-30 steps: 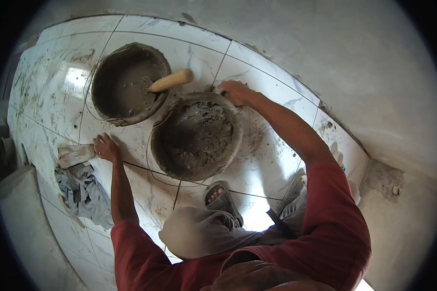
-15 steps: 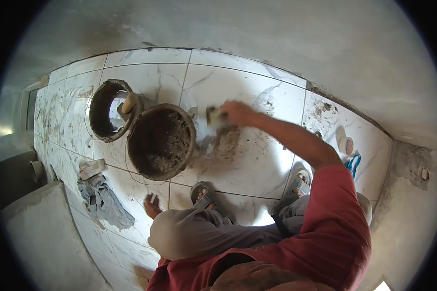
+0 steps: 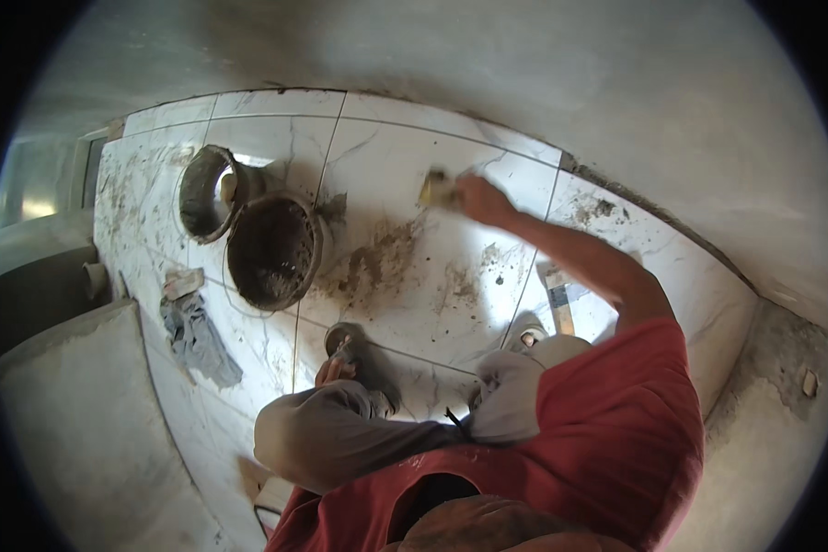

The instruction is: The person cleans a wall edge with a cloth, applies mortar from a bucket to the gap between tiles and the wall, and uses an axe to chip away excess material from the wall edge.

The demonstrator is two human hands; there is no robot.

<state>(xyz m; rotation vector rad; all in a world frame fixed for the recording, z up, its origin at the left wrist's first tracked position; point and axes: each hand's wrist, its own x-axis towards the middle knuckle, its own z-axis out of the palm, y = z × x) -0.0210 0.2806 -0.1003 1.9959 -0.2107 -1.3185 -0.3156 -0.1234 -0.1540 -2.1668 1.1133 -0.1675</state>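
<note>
My right hand [image 3: 485, 201] is closed round a pale yellow, block-like tool [image 3: 439, 190] with a dark end, held by the tiled floor [image 3: 414, 322] right of the buckets; blur hides its exact kind. Smears of grey-brown mortar [image 3: 373, 260] lie between it and my feet. My left hand [image 3: 334, 370] hangs beside my left knee near the sandal, fingers curled; what they hold, if anything, I cannot make out. A mortar-coated bucket [image 3: 315, 253] stands ahead of that hand. Behind it to the left is a second bucket [image 3: 193, 189], with a rounded tan handle [image 3: 226, 188] at its opening.
A grey cloth [image 3: 201, 345] and a small block [image 3: 182, 283] lie on the floor at left. A low plastered ledge [image 3: 74, 414] borders that side. A flat strip [image 3: 559, 304] lies by my right foot. Plastered walls [image 3: 524, 64] enclose the far side and right.
My right hand has moved the pale tool farther from me and slightly right. My left hand has shifted right, closer to my foot. My view has also turned, and my legs have shifted.
</note>
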